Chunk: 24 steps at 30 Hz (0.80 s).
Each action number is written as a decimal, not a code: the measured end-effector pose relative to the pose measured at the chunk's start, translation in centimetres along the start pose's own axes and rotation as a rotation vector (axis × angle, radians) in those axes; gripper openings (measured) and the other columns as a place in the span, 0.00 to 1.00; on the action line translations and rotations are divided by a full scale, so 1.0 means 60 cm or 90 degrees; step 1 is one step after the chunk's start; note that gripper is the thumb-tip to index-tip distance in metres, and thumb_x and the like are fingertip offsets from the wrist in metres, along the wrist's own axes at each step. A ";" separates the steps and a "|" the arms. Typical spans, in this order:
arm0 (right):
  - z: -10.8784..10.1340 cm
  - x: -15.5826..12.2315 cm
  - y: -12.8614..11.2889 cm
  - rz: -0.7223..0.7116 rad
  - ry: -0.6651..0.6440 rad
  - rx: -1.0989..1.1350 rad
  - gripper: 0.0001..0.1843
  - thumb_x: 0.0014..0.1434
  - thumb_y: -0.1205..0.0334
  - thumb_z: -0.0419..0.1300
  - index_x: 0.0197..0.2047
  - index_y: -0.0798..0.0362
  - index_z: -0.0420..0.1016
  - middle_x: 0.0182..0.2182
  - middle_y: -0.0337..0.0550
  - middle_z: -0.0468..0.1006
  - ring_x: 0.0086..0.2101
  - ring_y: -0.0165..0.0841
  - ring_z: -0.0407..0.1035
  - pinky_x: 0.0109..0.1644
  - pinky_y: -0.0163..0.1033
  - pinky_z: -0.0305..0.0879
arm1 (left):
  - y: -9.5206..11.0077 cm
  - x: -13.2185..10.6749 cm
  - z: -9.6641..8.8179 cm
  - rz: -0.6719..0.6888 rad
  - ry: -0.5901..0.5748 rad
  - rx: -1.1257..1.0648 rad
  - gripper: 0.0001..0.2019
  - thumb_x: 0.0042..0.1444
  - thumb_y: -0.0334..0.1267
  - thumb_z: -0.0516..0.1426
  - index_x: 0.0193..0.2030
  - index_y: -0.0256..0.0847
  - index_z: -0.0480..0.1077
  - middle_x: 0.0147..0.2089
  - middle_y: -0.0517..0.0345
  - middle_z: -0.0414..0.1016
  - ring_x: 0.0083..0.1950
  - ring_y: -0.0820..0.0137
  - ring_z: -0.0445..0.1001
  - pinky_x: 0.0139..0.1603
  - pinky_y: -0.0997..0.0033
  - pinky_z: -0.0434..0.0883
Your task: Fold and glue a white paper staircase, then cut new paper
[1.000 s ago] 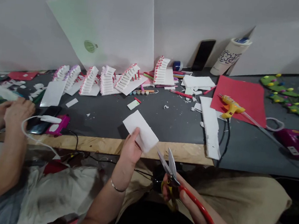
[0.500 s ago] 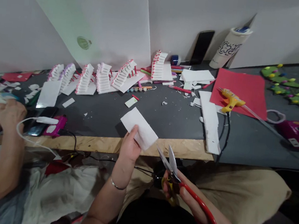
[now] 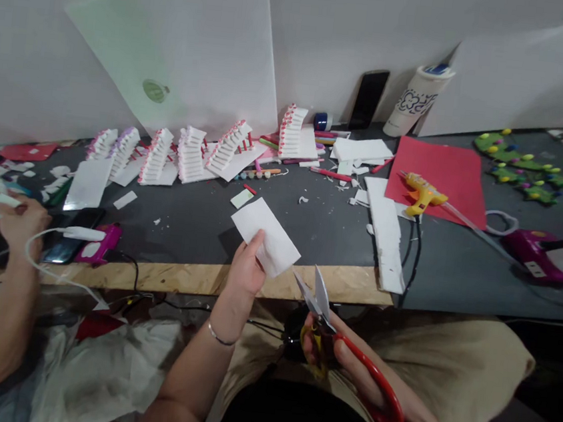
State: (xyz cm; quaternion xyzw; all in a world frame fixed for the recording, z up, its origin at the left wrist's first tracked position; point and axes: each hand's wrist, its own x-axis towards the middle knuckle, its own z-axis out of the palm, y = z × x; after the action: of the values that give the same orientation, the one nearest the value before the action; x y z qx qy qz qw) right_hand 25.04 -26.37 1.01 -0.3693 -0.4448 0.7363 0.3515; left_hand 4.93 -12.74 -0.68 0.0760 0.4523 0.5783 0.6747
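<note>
My left hand pinches a white rectangular foam piece by its near edge, holding it just above the table's wooden front edge. My right hand grips red-handled scissors below the table edge, blades parted and pointing up toward the piece's lower right corner. The blades are a little apart from the piece.
Several small white stair models stand in a row at the back. A yellow glue gun lies on red paper, with a long white foam strip beside it. Another person's hands hold a white scrap at the left by a phone.
The white piece and my left hand have shifted slightly; the scissors stay with blades parted. The person at the left has lifted a white scrap in their hands.
</note>
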 end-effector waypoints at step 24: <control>-0.056 0.099 -0.025 -0.077 0.010 0.148 0.22 0.64 0.38 0.54 0.50 0.45 0.71 0.38 0.45 0.75 0.34 0.36 0.68 0.38 0.44 0.68 | 0.049 0.084 0.149 -0.014 -0.029 0.027 0.09 0.61 0.31 0.60 0.49 0.35 0.75 0.32 0.56 0.82 0.31 0.69 0.81 0.49 0.65 0.78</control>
State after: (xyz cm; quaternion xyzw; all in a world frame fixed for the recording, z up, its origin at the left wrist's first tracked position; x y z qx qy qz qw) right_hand 25.33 -19.48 -0.12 -0.3042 -0.3752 0.7576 0.4390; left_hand 8.69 -3.77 3.73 0.0984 0.4495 0.5595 0.6893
